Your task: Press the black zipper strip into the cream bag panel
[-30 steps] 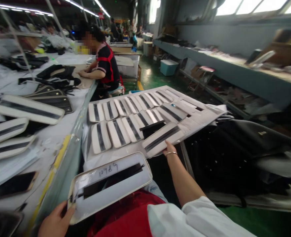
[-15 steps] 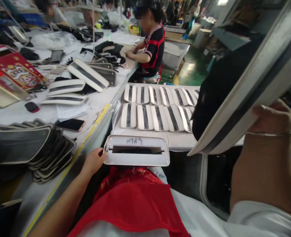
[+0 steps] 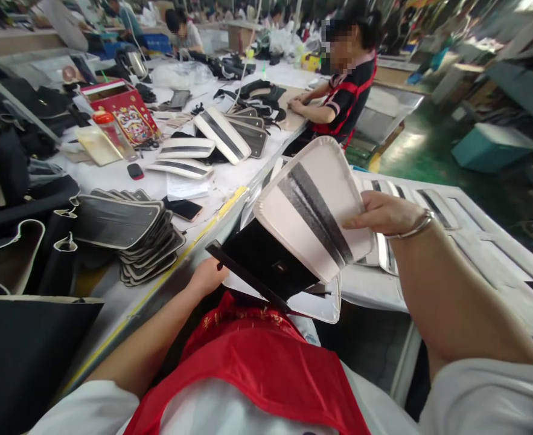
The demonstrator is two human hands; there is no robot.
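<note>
The right hand (image 3: 379, 214) is closed in a pinch on the right edge of the striped panel (image 3: 311, 211), its leading fingers flat on the pale face and the bangled wrist raised, the forearm reaching in from the lower right. The left hand (image 3: 209, 277) sits lower, forearm angled up from the lower left, and seems to grip the left end of the white lower panel (image 3: 315, 307); its fingertips are partly hidden, so that hold is less sure. The striped panel is tilted above the lower panel, with a black piece (image 3: 266, 260) hanging below it and covering much of what lies beneath; whether the two are joined I cannot tell. The step in hand looks like bringing the upper part over the lower one in front of the red apron (image 3: 248, 368). The next move would probably call for squaring the black piece to the lower panel while the left hand steadies it. To the left, the bench (image 3: 230, 181) carries a pile of dark panels (image 3: 116, 223), a phone (image 3: 187, 209) and more striped pieces (image 3: 223, 136); beyond, a co-worker (image 3: 347, 90) leans over it.
</note>
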